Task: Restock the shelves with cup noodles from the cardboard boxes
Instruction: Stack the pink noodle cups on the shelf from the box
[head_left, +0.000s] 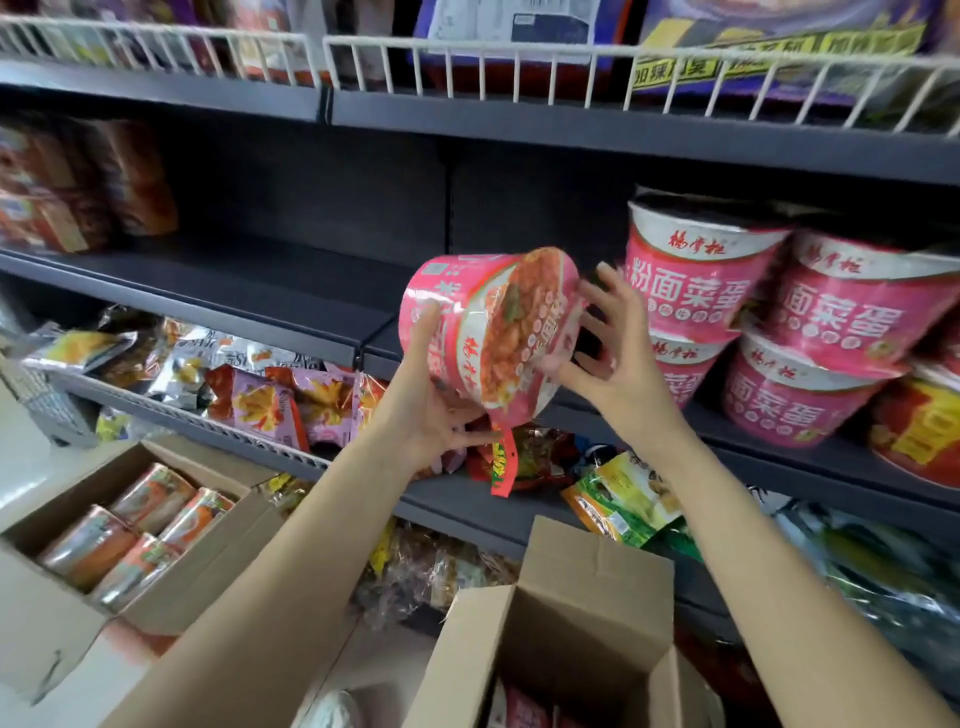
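Observation:
A pink cup noodle bowl (488, 327) is tilted on its side in front of the dark middle shelf (291, 306), lid facing me. My left hand (431, 410) grips it from below and the left. My right hand (613, 343) has spread fingers touching the lid's right edge. Several matching pink bowls (810, 332) stand stacked two high on the shelf to the right. An open cardboard box (566, 613) is below my arms; a second open box (156, 525) at lower left holds several orange cups.
A white wire rail (571, 73) fronts the upper shelf, which holds purple packs. Snack bags (270, 395) fill the lower wire shelf. Red bowls (930, 426) sit at the far right. The middle shelf's left stretch is bare up to brown packets (78, 187).

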